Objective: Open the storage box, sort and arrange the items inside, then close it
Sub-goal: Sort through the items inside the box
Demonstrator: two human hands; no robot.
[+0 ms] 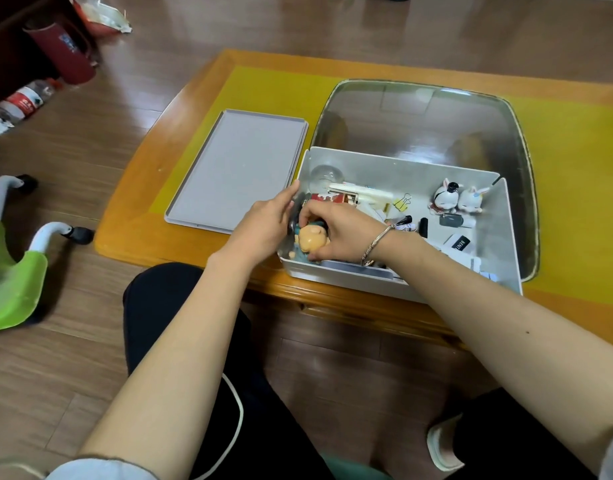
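Observation:
The white storage box (499,237) stands open on the low table, and its grey lid (242,168) lies flat to its left. My right hand (339,233) reaches into the box's near-left corner and grips a small orange doll figure (310,241). My left hand (263,225) is at the box's left wall beside the doll; what its fingertips touch is hidden. Inside the box are two white rabbit figurines (454,199), a yellow binder clip (403,201), a clear glass ball (326,174), a red-and-white carton (339,197) and several small dark items.
The wooden table (152,216) has a yellow surface and a glass-covered centre (419,119). On the floor at left are a green-and-white chair (17,271), a plastic bottle (24,102) and a dark red bin (66,53). My knees are under the table's near edge.

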